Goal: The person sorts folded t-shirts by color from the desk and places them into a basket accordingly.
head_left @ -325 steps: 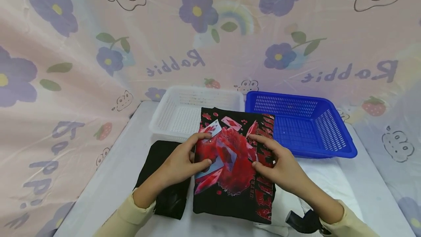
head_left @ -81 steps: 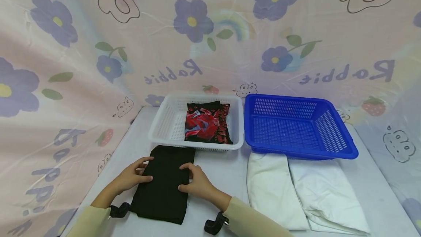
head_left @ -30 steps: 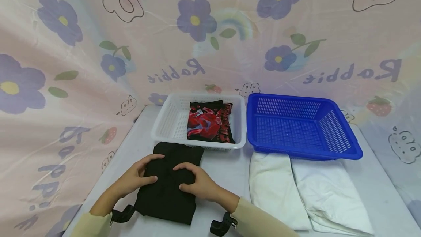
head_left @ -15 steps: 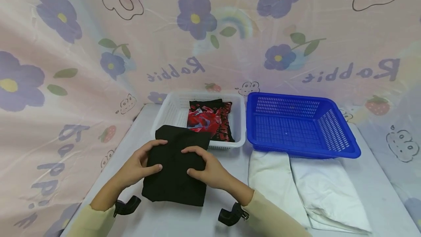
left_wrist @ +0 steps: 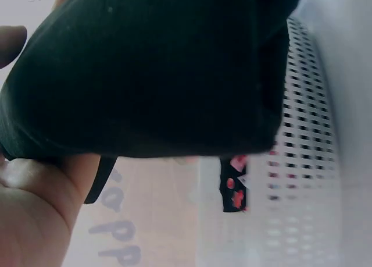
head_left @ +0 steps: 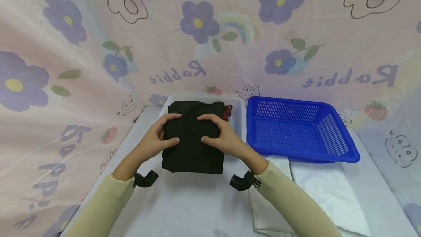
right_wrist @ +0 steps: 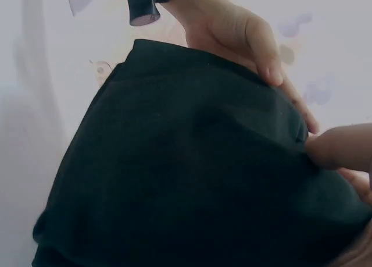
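Observation:
A folded black garment [head_left: 192, 142] hangs in the air over the white basket [head_left: 238, 109], held from both sides. My left hand [head_left: 158, 138] grips its left edge, thumb on top. My right hand [head_left: 222, 136] grips its right edge the same way. A red-and-black printed garment [head_left: 228, 111] lies in the basket, mostly hidden under the black one; the left wrist view shows a strip of that printed cloth [left_wrist: 234, 182] below the black garment [left_wrist: 145, 69]. In the right wrist view the black garment [right_wrist: 186, 174] fills the frame, with the left hand [right_wrist: 244, 37] on its far edge.
An empty blue basket [head_left: 297, 131] stands to the right of the white one. Folded white cloth [head_left: 315, 193] lies on the table in front of it. The table [head_left: 184, 207] is backed by a flowered curtain.
Both hands took the black garment off the table and carried it forward and up, so it now covers most of the white basket and the printed garment in it.

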`<action>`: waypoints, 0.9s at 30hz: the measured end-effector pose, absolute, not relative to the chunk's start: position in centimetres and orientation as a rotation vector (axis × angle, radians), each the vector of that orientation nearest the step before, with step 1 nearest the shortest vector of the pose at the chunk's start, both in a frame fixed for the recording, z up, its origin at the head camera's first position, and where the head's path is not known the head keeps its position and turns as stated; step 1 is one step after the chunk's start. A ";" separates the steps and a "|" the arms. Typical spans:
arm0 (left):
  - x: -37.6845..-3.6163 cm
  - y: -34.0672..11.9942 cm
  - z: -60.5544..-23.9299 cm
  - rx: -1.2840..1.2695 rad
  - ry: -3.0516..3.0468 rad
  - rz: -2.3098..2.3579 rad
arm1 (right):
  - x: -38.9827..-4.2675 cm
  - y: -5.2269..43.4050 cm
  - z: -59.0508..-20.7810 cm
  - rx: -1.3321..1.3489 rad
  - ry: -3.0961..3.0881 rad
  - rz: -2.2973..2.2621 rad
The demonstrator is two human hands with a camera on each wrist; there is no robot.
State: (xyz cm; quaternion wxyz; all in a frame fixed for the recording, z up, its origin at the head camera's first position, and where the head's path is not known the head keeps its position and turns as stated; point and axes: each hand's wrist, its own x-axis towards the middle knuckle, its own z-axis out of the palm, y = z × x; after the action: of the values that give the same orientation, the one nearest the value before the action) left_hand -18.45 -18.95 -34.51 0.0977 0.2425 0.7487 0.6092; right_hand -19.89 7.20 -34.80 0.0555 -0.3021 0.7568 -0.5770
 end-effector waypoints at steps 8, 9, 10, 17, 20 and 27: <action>-22.5 -16.8 -32.6 0.702 2.254 1.829 | -24.2 8.6 -32.5 -0.816 2.335 -1.734; -23.0 -16.6 -32.6 0.695 2.248 1.835 | -24.7 8.7 -32.4 -0.811 2.335 -1.733; -23.6 -16.5 -32.6 0.689 2.236 1.846 | -25.2 8.9 -32.3 -0.803 2.337 -1.731; -27.1 -15.7 -33.7 0.656 2.213 1.879 | -28.2 9.5 -32.7 -0.746 2.386 -1.694; -28.5 -15.5 -34.3 0.638 2.249 1.858 | -29.2 9.6 -33.2 -0.696 2.392 -1.694; -31.4 -15.3 -36.5 0.523 2.219 1.815 | -31.7 9.3 -35.6 -0.551 2.420 -1.665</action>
State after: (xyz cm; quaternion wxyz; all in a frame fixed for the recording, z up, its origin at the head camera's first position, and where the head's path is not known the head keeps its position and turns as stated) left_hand -31.39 -15.27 -36.49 0.1137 0.1785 0.7565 0.6188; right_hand -31.66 9.28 -35.55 0.0763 -0.1839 0.8073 -0.5555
